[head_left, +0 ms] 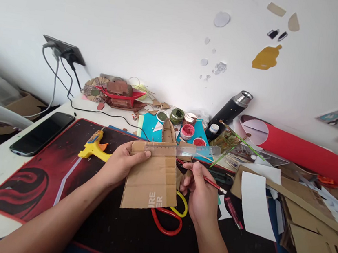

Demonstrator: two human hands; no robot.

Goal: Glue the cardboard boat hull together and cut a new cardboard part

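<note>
- Left hand point(121, 165) pinches the cardboard piece point(150, 179) and transparent ruler point(192, 150) together above the desk mat point(124, 236).
- Right hand point(203, 194) grasps a red pencil point(215, 184) above the mat.
- Yellow glue gun point(92, 148) lies on the mat.

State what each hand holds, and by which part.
Left hand: cardboard by its upper left edge, thumb at the left end of the clear ruler; right hand: red pencil, near its middle.

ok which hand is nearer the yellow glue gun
Left. The left hand, holding the cardboard piece, is just to the right of the yellow glue gun; the right hand, holding the red pencil, is farther right, beyond the cardboard piece.
</note>
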